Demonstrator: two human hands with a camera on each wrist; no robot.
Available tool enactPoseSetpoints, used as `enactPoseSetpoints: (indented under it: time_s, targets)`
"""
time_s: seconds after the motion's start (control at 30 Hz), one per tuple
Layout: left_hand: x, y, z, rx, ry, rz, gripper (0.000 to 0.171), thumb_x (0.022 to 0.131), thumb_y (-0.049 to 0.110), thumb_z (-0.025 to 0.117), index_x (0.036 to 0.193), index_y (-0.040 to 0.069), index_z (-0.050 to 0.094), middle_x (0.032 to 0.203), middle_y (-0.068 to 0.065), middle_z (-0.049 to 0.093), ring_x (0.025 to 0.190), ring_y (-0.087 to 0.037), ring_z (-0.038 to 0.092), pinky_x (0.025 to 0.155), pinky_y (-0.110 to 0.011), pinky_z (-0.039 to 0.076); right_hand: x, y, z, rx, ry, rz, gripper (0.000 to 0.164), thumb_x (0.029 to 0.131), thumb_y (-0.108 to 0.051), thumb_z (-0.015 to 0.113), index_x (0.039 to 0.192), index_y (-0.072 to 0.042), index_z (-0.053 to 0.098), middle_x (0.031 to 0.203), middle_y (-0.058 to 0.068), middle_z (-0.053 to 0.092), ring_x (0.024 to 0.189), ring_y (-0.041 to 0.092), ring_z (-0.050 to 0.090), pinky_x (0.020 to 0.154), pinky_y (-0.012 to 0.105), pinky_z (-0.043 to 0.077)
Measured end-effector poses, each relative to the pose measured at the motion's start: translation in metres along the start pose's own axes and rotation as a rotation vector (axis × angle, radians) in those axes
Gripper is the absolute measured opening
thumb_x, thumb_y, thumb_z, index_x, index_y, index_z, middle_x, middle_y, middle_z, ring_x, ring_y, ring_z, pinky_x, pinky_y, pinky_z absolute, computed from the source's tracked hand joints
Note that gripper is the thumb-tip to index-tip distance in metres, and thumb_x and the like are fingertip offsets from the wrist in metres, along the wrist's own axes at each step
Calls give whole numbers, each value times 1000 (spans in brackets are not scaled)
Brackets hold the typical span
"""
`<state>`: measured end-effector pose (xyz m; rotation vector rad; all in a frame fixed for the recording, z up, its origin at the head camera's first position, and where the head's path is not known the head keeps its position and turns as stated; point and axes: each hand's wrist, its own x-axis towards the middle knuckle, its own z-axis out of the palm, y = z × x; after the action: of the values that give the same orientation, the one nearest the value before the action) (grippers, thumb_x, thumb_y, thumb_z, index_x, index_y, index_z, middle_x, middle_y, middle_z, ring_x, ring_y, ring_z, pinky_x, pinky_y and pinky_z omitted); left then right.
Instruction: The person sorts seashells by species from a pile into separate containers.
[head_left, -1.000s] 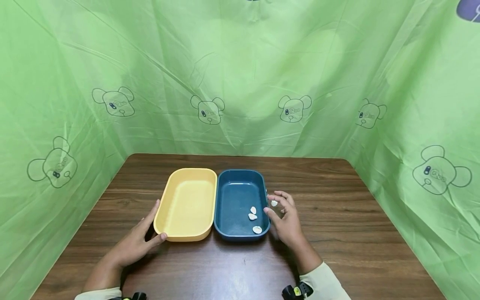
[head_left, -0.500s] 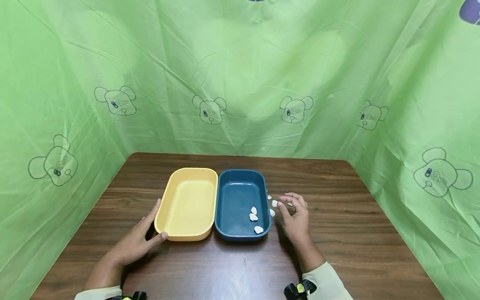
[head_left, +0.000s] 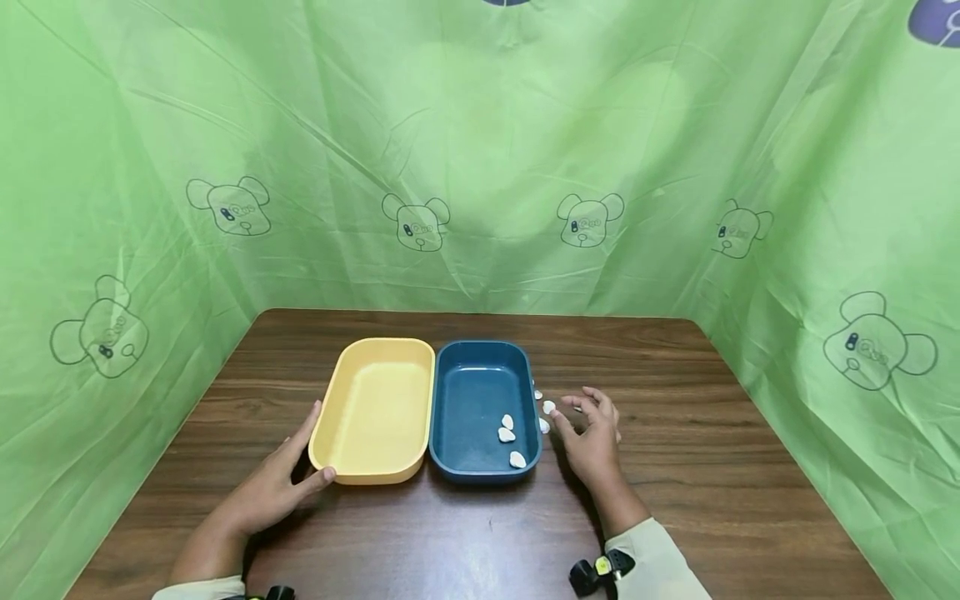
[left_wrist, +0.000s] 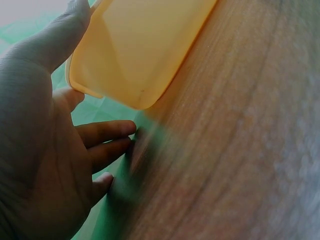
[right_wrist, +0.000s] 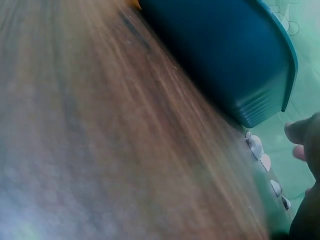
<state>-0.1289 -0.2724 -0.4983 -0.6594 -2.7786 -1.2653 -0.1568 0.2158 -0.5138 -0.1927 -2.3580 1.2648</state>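
My left hand [head_left: 270,492] rests against the near left corner of a yellow tray [head_left: 378,477], fingers extended along its side and thumb by the near rim. In the left wrist view the same hand [left_wrist: 45,135] touches the tray's [left_wrist: 145,45] corner. My right hand [head_left: 592,442] hovers over the table right of a blue tray [head_left: 480,383], thumb and fingers apart, nothing visibly held. Its thumb tip is close to a white seashell [head_left: 549,407]. Three seashells [head_left: 507,434] lie in the blue tray. In the right wrist view, several ridged seashells [right_wrist: 255,146] lie beyond the blue tray [right_wrist: 220,50].
The two trays stand side by side on a brown wooden table [head_left: 675,467]. More seashells [head_left: 543,426] lie close to the blue tray's right wall, partly hidden by it. A green curtain [head_left: 480,167] with bear-head drawings hangs around the table.
My right hand has moved right, away from the blue tray's edge, uncovering seashells on the table. It has stayed nearly in place this last half second. My left hand has not moved.
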Motion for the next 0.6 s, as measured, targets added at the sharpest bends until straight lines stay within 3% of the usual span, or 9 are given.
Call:
enactPoseSetpoints:
  time_s: [0.17, 0.33, 0.4, 0.5, 0.6]
  targets:
    - [0, -1, 0, -5, 1, 8, 107, 102, 24, 78, 178, 28, 3, 180, -29, 17, 156, -63, 27, 118, -5, 6, -2, 1, 0, -38, -91, 62, 16, 91, -18, 89, 103, -10, 82, 169, 24, 40, 164, 51, 18, 119, 82, 11]
    - [0, -1, 0, 3, 5, 3, 106, 102, 25, 77, 178, 29, 4, 181, -27, 18, 155, -63, 28, 117, -5, 6, -3, 1, -1, -52, -145, 58, 16, 86, -16, 92, 99, -12, 84, 175, 25, 34, 166, 53, 10, 120, 83, 5]
    - [0, -1, 0, 5, 3, -3, 106, 102, 25, 77, 178, 29, 4, 181, -27, 18, 155, -63, 28, 125, -14, 9, -3, 0, -3, -67, -168, 56, 18, 85, -16, 92, 101, -12, 85, 176, 25, 32, 166, 54, 8, 121, 83, 4]
    - [0, 0, 0, -9, 0, -9, 106, 101, 24, 78, 178, 29, 4, 181, -28, 17, 155, -63, 27, 135, -46, 15, -2, 0, -4, -96, -203, 59, 20, 85, -16, 92, 104, -13, 86, 177, 26, 29, 166, 54, 6, 121, 83, 3]
    - [1, 1, 0, -13, -2, -7, 107, 101, 24, 78, 178, 29, 4, 180, -29, 17, 155, -63, 27, 135, -42, 15, -1, 0, -4, -117, -229, 64, 21, 85, -16, 92, 106, -14, 87, 178, 26, 27, 166, 55, 5, 122, 84, 2]
